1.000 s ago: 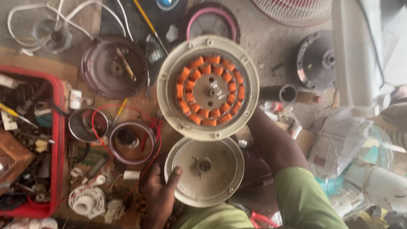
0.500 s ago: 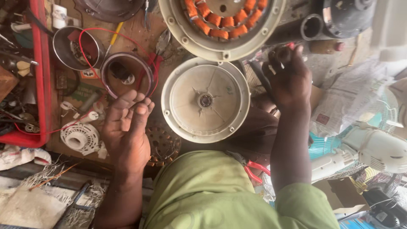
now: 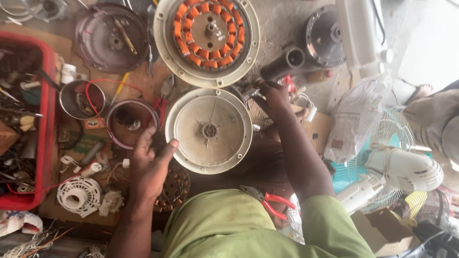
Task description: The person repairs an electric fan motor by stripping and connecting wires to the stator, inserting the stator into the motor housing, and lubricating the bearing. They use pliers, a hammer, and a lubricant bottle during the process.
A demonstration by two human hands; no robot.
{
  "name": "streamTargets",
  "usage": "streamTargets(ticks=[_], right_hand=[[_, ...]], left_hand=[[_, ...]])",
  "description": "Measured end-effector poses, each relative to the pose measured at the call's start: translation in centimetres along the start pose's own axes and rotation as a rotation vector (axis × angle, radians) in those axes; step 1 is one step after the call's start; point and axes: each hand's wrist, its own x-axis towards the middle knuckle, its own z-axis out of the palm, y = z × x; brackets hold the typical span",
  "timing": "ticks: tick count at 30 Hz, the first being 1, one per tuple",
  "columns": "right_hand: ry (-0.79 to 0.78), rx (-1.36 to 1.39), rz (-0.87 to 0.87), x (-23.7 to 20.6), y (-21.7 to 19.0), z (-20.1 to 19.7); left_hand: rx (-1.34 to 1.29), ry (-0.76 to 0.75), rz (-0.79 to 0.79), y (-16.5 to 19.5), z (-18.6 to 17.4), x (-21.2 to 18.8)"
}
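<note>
Ceiling-fan motor cover (image 3: pixel 209 131), cream, round, lies flat on the workbench (image 3: pixel 282 19) dead centre in front of the person, hub bearing facing up. Left hand (image 3: pixel 149 165) sits at its left rim, thumb tip touching the edge, fingers spread loosely, holding nothing. Right hand (image 3: pixel 273 98) is just off the cover's upper right edge, fingers curled tight around a small dark part; can't tell what it is. Stator with orange copper windings (image 3: pixel 207 33) in its own cream housing sits just above the cover, nearly touching. Dark metal ring (image 3: pixel 131 123) with red wire lies left of the cover, near the left fingertips. Red-handled pliers (image 3: pixel 267 199) rest by the person's green shirt, below the cover. Red plastic crate (image 3: pixel 28 124) of odd parts at far left. White table fan (image 3: pixel 406 167) at right, well apart.
</note>
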Motion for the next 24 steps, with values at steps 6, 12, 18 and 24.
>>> streamTargets(ticks=[6,12,18,24], right_hand=[[0.18,0.811,0.875,-2.2,-1.3,-4.3],[0.06,1.303,0.382,-13.3,-4.5,-6.4],[0.321,1.07,0.676,-16.5,-2.7,-5.6],[0.363,0.788,0.633,-19.7,-4.7,-6.2]], left_hand=[[-0.085,0.104,0.016,2.3,0.9,-2.5],[-0.547,-0.592,-0.162,2.6,14.4,-3.2],[-0.403,-1.093,0.035,3.5,16.8,-8.6],[-0.681,-0.685,-0.161,4.7,11.3,-6.6]])
